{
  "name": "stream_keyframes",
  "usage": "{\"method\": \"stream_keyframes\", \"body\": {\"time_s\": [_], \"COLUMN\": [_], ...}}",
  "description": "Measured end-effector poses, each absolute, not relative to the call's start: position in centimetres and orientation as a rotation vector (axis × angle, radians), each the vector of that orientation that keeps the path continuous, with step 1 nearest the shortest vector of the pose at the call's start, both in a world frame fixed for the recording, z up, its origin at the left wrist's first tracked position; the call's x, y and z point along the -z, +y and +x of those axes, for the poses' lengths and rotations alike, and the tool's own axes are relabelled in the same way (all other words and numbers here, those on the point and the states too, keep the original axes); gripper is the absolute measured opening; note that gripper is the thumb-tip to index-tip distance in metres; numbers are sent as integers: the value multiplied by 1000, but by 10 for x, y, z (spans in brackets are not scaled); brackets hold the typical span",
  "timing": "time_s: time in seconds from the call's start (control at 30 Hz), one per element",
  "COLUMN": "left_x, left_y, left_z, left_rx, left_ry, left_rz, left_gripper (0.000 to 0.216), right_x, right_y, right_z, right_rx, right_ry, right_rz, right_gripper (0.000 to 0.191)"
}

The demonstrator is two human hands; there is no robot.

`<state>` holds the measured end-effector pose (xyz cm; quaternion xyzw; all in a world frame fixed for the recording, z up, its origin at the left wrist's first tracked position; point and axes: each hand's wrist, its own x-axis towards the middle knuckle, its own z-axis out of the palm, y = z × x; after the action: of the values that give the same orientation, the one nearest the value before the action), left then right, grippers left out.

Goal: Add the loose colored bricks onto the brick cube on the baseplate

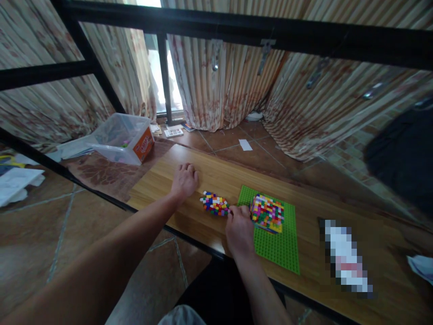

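Observation:
A loose pile of small multicoloured toy bricks (215,204) lies on the wooden table. At its right end is my right hand (241,232), thumb and forefinger pinched together on a small brick at the pile's edge. Just right of that hand, a block built of many coloured bricks (268,212) stands on a green studded baseplate (277,253). My left hand (185,181) rests on the tabletop to the left of the pile, apart from it, with its fingers curled in. Its fingertips are partly hidden.
A clear plastic bin (118,140) with an orange label sits on the floor beyond the table's left end. A pixelated object (347,257) lies on the table (304,203) at right. A black metal frame (216,20) crosses above, before curtains (230,90).

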<state>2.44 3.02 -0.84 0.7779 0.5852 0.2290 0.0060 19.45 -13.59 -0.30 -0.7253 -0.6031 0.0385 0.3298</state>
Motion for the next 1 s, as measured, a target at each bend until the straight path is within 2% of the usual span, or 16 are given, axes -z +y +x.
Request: {"method": "stream_keyframes", "body": {"time_s": [0.27,0.4,0.5,0.57,0.8,1.0], "left_x": [6,5,7,8,10,9], "left_y": [31,32,33,34,37,37], "left_z": [25,24,24,23,22,21], "left_rx": [-693,-649,-665,-680,-672,-662], "left_ry": [1855,1865,1868,1864,1852,1867], "left_rz": [2414,2443,2457,2469,2483,2475], "left_gripper": [24,22,24,25,26,26], "right_x": [-7,-11,-12,-12,-21,-34], "right_y": [-147,-169,-187,-195,-213,-223], "right_z": [193,194,195,198,224,254], "right_rx": [-272,-646,-963,-1062,-1125,-1012], "right_ry": [-1474,-1203,-848,-653,-386,-272], "right_rz": [-1851,-1717,-1546,-1438,-1277,-1283], "right_gripper": [21,17,20,24,27,29]}}
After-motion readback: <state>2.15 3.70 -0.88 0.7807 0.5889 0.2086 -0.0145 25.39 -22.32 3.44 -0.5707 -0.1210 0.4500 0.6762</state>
